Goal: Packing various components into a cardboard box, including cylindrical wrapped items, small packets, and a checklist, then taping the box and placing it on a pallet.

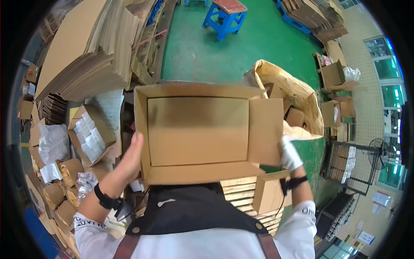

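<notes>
An open cardboard box point(198, 131) is held up in front of my body, its hollow inside facing me and its bottom panel bare. The bare left hand point(130, 160) grips its left wall, thumb along the edge and the other fingers hidden behind the cardboard. At the other end, my right hand point(290, 154), in a white glove, holds the outer edge of the right end panel point(266, 131), which is folded outward. Most of the right fingers are covered by that panel. Dark bands circle both wrists.
Flat cardboard sheets point(90, 52) are stacked at the far left. Below them stands a carton of white packets point(89, 136). A large tan sack point(312, 103) with boxes inside is at the right. A closed carton point(268, 193) sits on a slatted pallet point(237, 190). Farther off is a blue stool point(224, 23).
</notes>
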A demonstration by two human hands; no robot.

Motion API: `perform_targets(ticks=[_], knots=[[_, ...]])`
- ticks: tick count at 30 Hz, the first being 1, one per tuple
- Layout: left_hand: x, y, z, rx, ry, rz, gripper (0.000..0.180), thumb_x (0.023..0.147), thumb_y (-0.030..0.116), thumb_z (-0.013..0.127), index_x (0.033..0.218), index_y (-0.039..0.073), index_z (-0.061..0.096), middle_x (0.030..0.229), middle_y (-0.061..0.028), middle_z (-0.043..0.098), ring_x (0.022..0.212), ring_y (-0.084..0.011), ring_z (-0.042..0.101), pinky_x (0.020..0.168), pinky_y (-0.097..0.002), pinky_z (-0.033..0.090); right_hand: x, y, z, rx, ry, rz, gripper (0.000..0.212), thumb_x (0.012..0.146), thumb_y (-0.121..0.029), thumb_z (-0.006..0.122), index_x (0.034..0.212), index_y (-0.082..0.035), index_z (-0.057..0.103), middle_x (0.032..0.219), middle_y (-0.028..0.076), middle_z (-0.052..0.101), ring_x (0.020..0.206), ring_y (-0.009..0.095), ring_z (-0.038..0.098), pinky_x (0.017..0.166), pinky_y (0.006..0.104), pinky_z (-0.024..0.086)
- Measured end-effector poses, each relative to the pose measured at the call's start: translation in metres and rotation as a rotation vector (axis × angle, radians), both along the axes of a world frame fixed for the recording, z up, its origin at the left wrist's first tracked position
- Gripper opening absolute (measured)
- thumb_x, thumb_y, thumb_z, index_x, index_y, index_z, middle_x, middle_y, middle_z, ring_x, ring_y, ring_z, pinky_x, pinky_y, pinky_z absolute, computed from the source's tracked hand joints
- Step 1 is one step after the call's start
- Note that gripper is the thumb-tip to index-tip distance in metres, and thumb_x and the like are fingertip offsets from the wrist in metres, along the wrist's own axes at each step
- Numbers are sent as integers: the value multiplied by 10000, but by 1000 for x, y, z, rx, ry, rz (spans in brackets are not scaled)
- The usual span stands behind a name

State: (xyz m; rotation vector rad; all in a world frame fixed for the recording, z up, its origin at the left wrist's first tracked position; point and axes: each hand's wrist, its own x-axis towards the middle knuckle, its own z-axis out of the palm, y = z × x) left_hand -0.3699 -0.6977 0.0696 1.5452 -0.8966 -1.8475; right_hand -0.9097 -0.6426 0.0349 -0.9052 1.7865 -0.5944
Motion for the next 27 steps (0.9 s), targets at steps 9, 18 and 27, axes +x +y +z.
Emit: perform_targets(ticks=[9,18,27], knots=[[-154,-27,-87,458,-1065,-765,1209,803,763,444,1450,-64,-154,1414,-424,-273,1295,-618,-252,1074,-679,-22,139,-80,-43,-410,750,1478,711,827,-425,622,1394,-59,399,1512,133,295,1384,336,274,1088,605,237],[-66,50,-5,-544,-1081,-1019,662,914,524,494,1428,121,383,1529,-148,274,1429,-315,228,1084,-624,193,122,-113,-30,-336,422,1546,514,812,-317,672,1241,-49,581,1421,191,438,1287,396,432,1021,594,358],[-100,-11,-147,-936,-1245,-371,566,864,479,572,1306,130,515,1432,-144,387,1310,-315,355,1071,-586,204,252,-246,26,-440,566,1075,332,931,-345,505,1093,-75,611,1014,233,650,862,427,630,784,503,497]])
